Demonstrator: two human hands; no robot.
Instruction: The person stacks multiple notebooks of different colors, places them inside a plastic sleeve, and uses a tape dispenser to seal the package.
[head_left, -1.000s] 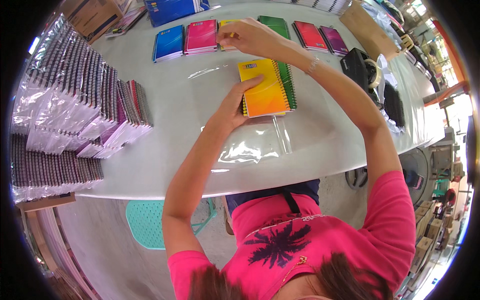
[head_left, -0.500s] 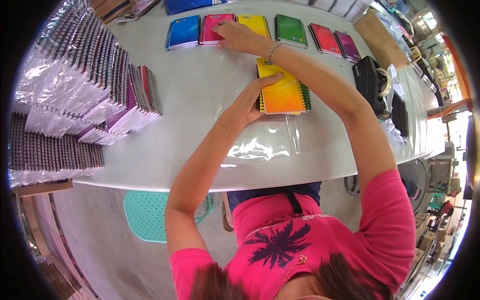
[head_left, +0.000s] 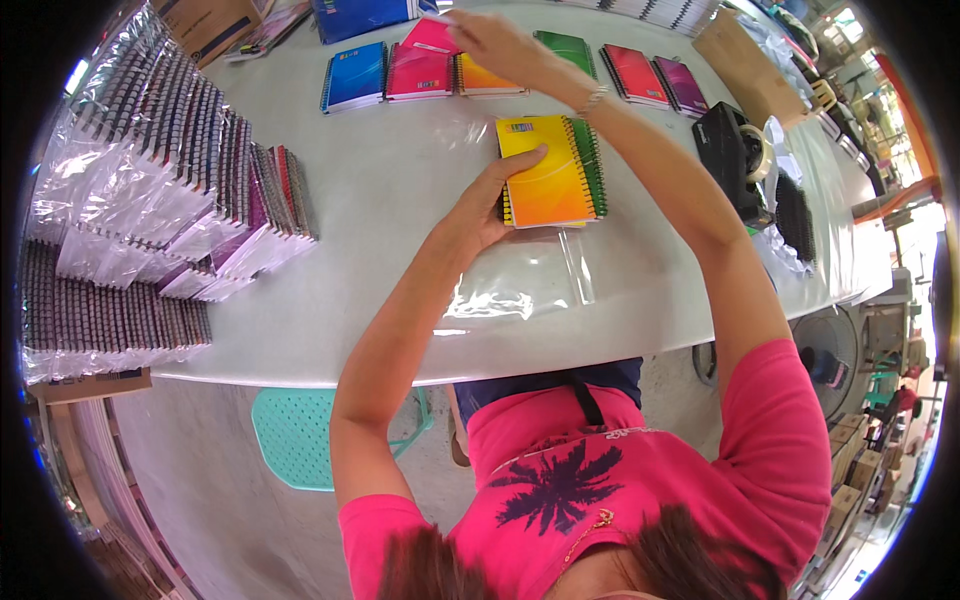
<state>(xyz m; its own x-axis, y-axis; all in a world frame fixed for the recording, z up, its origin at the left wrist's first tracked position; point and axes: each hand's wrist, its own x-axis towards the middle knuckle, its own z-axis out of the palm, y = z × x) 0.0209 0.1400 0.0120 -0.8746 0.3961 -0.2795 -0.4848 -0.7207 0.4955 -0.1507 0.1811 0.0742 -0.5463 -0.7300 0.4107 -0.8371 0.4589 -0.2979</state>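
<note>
Left hand (head_left: 487,207) on yellow notebook (head_left: 545,170); right hand (head_left: 492,40) lifting pink notebook (head_left: 432,36).

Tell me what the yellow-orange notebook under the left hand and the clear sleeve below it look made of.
Yellow-orange notebook: glossy card or laminated cover, judging by its smooth sheen; dark wire spiral binding along both visible edges, seemingly of stacked notebooks. Clear sleeve: thin transparent plastic film, shown by wrinkles, bright glare and the table showing through. Left hand rests on the notebook.
</note>
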